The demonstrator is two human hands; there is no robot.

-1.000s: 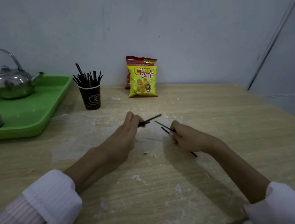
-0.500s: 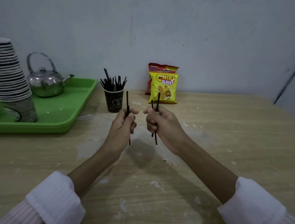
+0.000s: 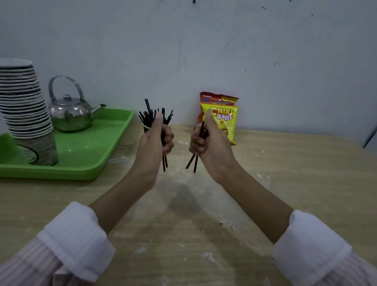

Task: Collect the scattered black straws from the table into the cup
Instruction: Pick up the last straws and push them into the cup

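Straws (image 3: 195,163) thin, black, gripped upright in hands (image 3: 154,140)

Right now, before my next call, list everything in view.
table: one, light wood
tray: one, green, left on table
kettle: one, silver, on tray
paper cups: one leaning stack, white, on tray
snack bags: two, yellow before red, by wall
cup: one, dark, right of tray, mostly hidden
straws in cup: many, black, upright
left-hand straws: about two, black, in air
right-hand straws: two, black, in air
left hand: one, grips straws
right hand: one, grips straws
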